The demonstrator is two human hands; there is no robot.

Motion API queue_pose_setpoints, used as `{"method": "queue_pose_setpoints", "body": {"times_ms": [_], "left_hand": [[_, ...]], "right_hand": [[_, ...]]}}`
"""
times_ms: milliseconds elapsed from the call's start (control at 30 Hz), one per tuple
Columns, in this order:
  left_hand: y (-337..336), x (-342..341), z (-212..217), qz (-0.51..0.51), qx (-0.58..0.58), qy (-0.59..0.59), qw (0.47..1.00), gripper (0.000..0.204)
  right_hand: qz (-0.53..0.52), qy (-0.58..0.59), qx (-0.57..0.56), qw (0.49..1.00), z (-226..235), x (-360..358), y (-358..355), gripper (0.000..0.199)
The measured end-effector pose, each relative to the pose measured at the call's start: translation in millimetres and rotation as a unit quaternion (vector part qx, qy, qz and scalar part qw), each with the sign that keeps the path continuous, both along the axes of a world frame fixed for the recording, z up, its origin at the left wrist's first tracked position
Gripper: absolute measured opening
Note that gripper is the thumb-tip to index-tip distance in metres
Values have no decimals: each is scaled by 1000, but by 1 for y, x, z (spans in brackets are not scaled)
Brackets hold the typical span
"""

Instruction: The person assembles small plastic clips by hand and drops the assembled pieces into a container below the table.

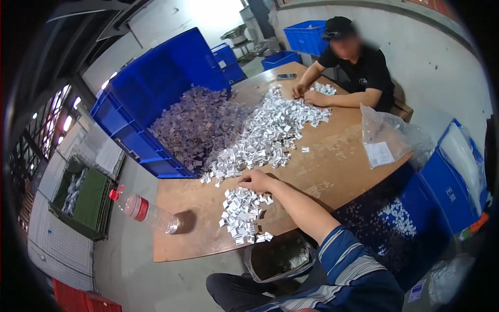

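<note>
My right hand [254, 180] reaches across the wooden table with its fingers curled together. It is at the upper edge of a small heap of flat, shiny silver-white pieces [240, 216]; anything in its fingertips is too small to make out. Just beyond lies a much larger spread of the same kind of pieces [260, 138]. This runs back into a darker, shaded mound [200, 125] that spills from a big blue crate [161, 65] tipped on its side. My left hand does not show.
A clear bottle with a red cap [140, 208] is at the table's left edge. Across the table [332, 151], a person in black [369, 73] handles pieces. A plastic bag [387, 135] lies at right, and a lined bin [278, 257] stands below the near edge beside a blue container [416, 208].
</note>
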State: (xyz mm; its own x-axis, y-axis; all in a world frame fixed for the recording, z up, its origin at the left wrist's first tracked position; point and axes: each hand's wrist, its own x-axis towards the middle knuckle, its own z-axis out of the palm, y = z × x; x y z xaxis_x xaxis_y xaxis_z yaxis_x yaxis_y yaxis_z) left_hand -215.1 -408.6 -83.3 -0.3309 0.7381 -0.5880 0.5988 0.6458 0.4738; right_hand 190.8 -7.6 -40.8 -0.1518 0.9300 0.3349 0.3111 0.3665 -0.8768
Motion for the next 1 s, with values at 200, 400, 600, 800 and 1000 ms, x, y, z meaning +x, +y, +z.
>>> {"method": "queue_pose_setpoints", "body": {"times_ms": [200, 400, 600, 800, 1000], "left_hand": [[28, 70, 43, -26, -4, -4, 1000, 35], [67, 158, 99, -31, 8, -13, 999, 33], [100, 244, 160, -42, 16, -9, 999, 32], [123, 312, 206, -52, 16, 13, 998, 30], [132, 344, 228, -54, 23, 34, 998, 29]], "right_hand": [[9, 9, -9, 1000, -7, 3, 4, 26], [14, 17, -13, 1000, 0, 1, -1, 24], [17, 18, 2, 1000, 2, 1, -2, 24], [15, 5, -11, 1000, 7, 7, -4, 23], [16, 1, -19, 1000, 4, 5, -2, 23]]}}
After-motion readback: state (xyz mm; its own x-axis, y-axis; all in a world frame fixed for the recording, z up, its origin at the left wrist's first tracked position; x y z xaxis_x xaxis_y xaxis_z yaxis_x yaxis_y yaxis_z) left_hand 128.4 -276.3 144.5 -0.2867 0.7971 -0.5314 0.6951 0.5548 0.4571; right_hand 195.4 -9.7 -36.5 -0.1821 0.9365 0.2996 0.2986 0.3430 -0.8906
